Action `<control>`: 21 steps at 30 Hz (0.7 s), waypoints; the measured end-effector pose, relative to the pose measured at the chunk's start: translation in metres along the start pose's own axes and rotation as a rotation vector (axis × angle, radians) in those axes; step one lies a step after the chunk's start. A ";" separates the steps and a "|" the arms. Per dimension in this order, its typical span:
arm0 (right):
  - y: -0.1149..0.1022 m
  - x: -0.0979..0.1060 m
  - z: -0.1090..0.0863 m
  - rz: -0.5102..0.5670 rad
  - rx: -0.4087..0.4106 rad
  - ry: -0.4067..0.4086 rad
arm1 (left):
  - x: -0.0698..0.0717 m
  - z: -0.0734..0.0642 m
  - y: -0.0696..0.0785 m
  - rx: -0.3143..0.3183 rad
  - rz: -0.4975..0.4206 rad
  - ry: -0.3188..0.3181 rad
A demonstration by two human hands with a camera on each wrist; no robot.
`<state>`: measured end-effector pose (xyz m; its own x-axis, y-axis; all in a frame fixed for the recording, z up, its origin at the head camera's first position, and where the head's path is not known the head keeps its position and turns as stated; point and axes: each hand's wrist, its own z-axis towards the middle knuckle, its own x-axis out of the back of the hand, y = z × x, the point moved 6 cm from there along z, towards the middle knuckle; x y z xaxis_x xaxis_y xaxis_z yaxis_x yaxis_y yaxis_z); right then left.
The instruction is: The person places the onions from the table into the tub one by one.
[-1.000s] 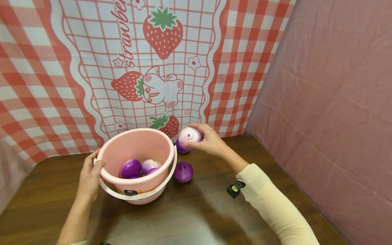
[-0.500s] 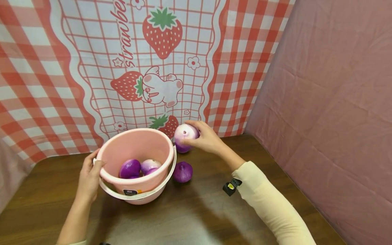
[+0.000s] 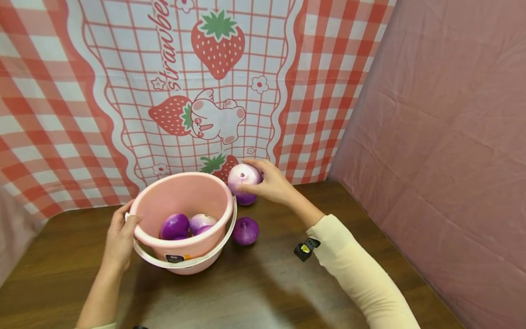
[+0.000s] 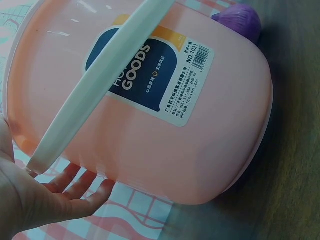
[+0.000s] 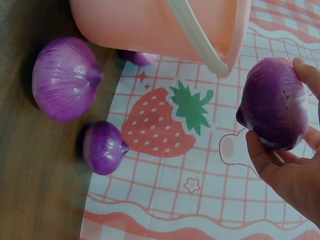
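Observation:
My left hand (image 3: 120, 240) grips the left rim of a pink plastic bucket (image 3: 181, 194), thumb over the edge and fingers along the outside, as the left wrist view also shows. Inside the bucket lie a dark purple onion (image 3: 174, 227) and a paler purple-white onion (image 3: 201, 222), with more purple partly hidden by the front wall. My right hand (image 3: 273, 183) holds a purple-white onion (image 3: 242, 174) in the air just right of the bucket's rim, thumb and fingers around it. Below it on the table are an onion (image 3: 245, 231) and another onion (image 3: 246, 198), partly covered by the held one.
The bucket's white handle (image 3: 197, 261) hangs down over its front side. Behind stands a red-and-white strawberry cloth (image 3: 263, 114); a pink cloth (image 3: 431, 137) closes off the right side. In the right wrist view, a third onion (image 5: 140, 57) shows partly behind the bucket.
My right hand has moved left and slightly up with the onion, closer to the bucket's rim. The left hand and the bucket have stayed in place.

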<state>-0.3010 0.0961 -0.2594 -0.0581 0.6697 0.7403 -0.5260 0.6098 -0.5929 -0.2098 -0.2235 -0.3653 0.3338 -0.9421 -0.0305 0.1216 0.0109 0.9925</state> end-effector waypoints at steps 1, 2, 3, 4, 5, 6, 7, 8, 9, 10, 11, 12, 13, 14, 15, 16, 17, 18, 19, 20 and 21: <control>-0.001 0.000 0.000 0.000 0.001 0.001 | 0.000 0.000 0.000 0.001 0.001 0.001; -0.002 0.000 0.001 0.000 0.003 0.001 | 0.000 0.000 0.000 0.002 0.001 0.002; -0.002 -0.001 0.001 0.002 0.002 0.002 | 0.000 0.000 0.000 0.003 0.002 0.003; -0.003 -0.001 0.002 0.005 0.002 0.004 | 0.000 0.000 -0.001 0.005 0.006 0.006; -0.004 -0.002 0.002 0.006 0.004 0.005 | 0.000 0.000 -0.001 0.005 0.010 0.008; -0.005 -0.002 0.002 0.009 0.005 0.006 | 0.001 0.000 -0.001 0.005 0.011 0.008; -0.006 -0.002 0.003 0.013 0.007 0.007 | 0.001 0.000 -0.001 0.006 0.011 0.010; -0.008 -0.003 0.003 0.018 0.009 0.008 | 0.001 0.001 -0.001 0.006 0.011 0.010; -0.009 -0.003 0.003 0.024 0.009 0.007 | 0.001 0.000 -0.001 0.006 0.010 0.011; -0.010 -0.003 0.003 0.027 0.013 0.007 | 0.001 0.000 -0.001 0.006 0.008 0.011; -0.011 -0.004 0.004 0.033 0.013 0.006 | 0.001 0.000 0.000 0.006 0.006 0.011; -0.012 -0.004 0.004 0.039 0.014 0.006 | 0.001 0.000 0.000 0.006 0.003 0.010; -0.013 -0.005 0.005 0.043 0.017 0.004 | 0.001 0.000 0.000 0.005 0.002 0.009; -0.013 -0.006 0.005 0.048 0.017 0.002 | 0.001 0.000 0.000 0.004 -0.002 0.009; -0.014 -0.007 0.006 0.050 0.016 0.000 | 0.001 0.000 0.000 0.002 -0.002 0.008; -0.015 -0.007 0.007 0.052 0.017 0.000 | 0.001 0.000 -0.001 0.001 -0.003 0.005; -0.015 -0.008 0.007 0.057 0.015 -0.001 | 0.001 0.000 -0.001 -0.001 -0.005 0.004; -0.016 -0.009 0.007 0.057 0.017 -0.002 | 0.001 0.000 -0.001 -0.002 -0.007 0.002; -0.017 -0.009 0.008 0.058 0.019 -0.002 | 0.001 0.000 -0.001 -0.004 -0.007 0.000; -0.019 -0.010 0.008 0.063 0.023 -0.003 | 0.001 0.000 -0.001 -0.006 -0.009 -0.001; -0.020 -0.010 0.008 0.066 0.032 -0.001 | 0.001 0.000 -0.001 -0.007 -0.006 -0.001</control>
<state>-0.2970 0.0736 -0.2524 -0.0946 0.7079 0.7000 -0.5482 0.5499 -0.6302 -0.2094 -0.2241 -0.3669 0.3322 -0.9425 -0.0359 0.1295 0.0079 0.9915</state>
